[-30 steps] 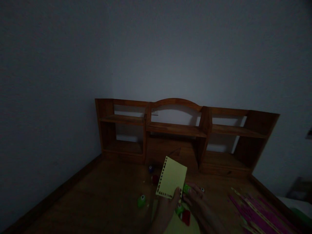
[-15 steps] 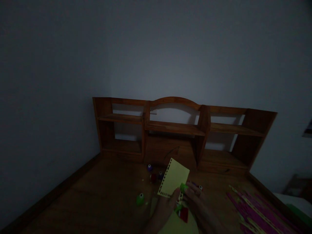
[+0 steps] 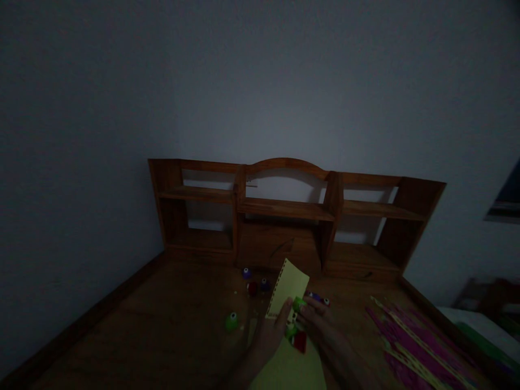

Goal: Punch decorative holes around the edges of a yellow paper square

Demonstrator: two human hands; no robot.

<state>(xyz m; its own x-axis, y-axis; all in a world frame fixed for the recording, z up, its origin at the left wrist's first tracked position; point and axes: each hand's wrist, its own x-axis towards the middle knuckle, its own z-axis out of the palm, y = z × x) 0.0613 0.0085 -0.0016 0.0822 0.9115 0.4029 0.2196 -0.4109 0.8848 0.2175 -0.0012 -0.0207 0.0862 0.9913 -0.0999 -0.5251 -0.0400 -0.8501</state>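
In the dim head view, a pale yellow sheet of paper (image 3: pixel 290 284) with punched holes along its edge stands tilted above the desk. My left hand (image 3: pixel 270 333) is closed at the sheet's lower edge, its thumb against the paper. A small green piece (image 3: pixel 299 304) sits at the fingertips of my right hand (image 3: pixel 320 319), beside the sheet; those fingers are closed on it. Between my wrists lie a second small green toy (image 3: pixel 291 330) and a red piece (image 3: pixel 299 342). Below them is another yellow sheet (image 3: pixel 290 371). Darkness hides finer finger detail.
Small one-eyed toys lie about: green (image 3: pixel 232 322), red (image 3: pixel 252 288), and purple (image 3: pixel 246 273). More lie just beyond my right hand. Magenta and yellow strips (image 3: pixel 418 336) cover the desk's right side. A wooden shelf unit (image 3: pixel 284 208) stands along the back wall.
The view has shifted slightly. The upper sheet appears narrower and turned, and my left thumb is nearer the green piece. My right fingers stay at the green piece.
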